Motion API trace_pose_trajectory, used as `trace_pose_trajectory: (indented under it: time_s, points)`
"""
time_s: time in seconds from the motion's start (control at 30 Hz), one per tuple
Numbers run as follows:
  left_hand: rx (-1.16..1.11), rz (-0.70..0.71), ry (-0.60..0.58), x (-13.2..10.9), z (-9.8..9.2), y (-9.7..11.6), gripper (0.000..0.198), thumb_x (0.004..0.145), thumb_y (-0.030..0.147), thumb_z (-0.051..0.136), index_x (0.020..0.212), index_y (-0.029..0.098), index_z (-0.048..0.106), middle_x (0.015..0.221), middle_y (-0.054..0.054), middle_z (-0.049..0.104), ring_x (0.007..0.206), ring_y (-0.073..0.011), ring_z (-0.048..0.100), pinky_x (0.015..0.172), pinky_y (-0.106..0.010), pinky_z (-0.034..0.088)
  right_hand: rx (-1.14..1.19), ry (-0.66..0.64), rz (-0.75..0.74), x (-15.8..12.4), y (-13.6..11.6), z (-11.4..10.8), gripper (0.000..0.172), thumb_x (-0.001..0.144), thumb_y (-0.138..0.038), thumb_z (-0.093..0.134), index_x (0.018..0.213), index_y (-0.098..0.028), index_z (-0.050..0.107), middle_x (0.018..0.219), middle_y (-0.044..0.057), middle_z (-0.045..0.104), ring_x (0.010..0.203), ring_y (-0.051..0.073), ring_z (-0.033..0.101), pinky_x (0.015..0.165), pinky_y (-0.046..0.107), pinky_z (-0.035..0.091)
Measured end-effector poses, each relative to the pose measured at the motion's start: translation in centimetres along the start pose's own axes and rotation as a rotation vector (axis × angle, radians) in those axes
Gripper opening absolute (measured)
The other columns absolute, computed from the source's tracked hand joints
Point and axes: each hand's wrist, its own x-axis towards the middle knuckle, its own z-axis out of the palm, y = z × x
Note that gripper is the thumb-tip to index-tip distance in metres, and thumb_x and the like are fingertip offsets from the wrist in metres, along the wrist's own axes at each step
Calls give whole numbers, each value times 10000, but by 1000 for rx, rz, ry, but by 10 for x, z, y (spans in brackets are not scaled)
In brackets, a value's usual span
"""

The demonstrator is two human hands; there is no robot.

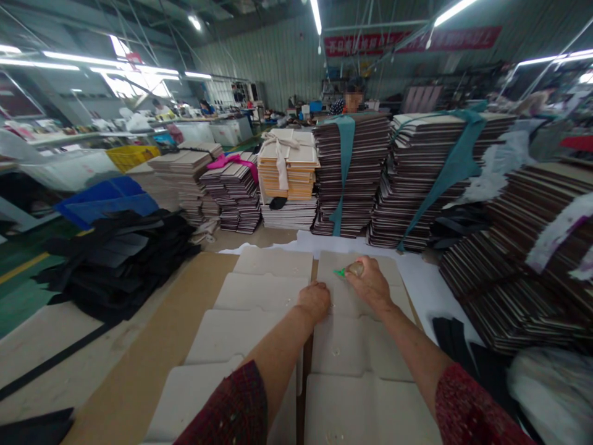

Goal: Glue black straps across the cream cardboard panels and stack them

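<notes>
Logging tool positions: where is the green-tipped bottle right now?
In the head view, right of centre, the green-tipped bottle sits in the right hand, over the right column of pale boards, beside the left hand.

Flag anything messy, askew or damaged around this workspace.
The beige panels under the left hand and the right hand, gripping a small bottle, lie in neat overlapping rows. Only the heap of black sheets at left looks off: loose and sprawled askew, unlike the tied stacks behind.

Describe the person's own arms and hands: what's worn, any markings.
The left hand and right hand are bare, with no gloves, ring or watch showing. The forearms are uncovered. The left sleeve and right sleeve are dark red with a darker check.
</notes>
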Motion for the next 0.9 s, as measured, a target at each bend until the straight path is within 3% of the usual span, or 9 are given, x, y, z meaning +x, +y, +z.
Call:
trace_pose_trajectory:
  time_s: [0.17, 0.3, 0.53, 0.77, 0.9]
  points:
    - [19, 14, -35, 1, -3, -1, 171, 914, 231, 612, 1031, 112, 649, 1120, -86, 660, 1088, -217, 617, 943, -432, 523, -107, -25, -56, 6, -7, -6, 283, 821, -389, 609, 1068, -268, 541, 1099, 34, 513, 748, 165, 555, 591, 279, 344]
    - [16, -4, -26, 2, -6, 0, 249, 918, 245, 607, 1133, 120, 614, 1150, -92, 649, 1089, -223, 618, 940, -438, 526, -139, -30, -66, 10, -4, -11, 292, 809, -377, 625, 1070, -269, 549, 1091, 31, 520, 756, 172, 556, 584, 282, 325]
    - [-13, -25, -8, 0, -6, -3, 274, 930, 250, 589, 1173, 124, 591, 1142, -93, 649, 1081, -222, 623, 925, -430, 536, -24, -49, -60, 10, 2, -14, 279, 761, -372, 665, 1004, -267, 577, 1028, 17, 546, 790, 176, 557, 629, 277, 358]
    - [-7, -49, -29, 1, -6, -3, 293, 928, 272, 595, 1181, 124, 587, 1142, -98, 650, 1075, -223, 625, 920, -427, 538, 314, 95, 140, 0, 10, 18, 417, 716, -447, 667, 1052, -235, 541, 999, 37, 597, 816, 201, 604, 674, 303, 457]
    - [-5, -50, -34, 0, -9, -2, 278, 934, 259, 584, 1180, 129, 589, 1142, -90, 650, 1073, -219, 626, 925, -431, 537, 521, 217, 312, 7, 34, 9, 494, 767, -523, 556, 1131, -217, 424, 898, 35, 632, 690, 197, 630, 515, 276, 454]
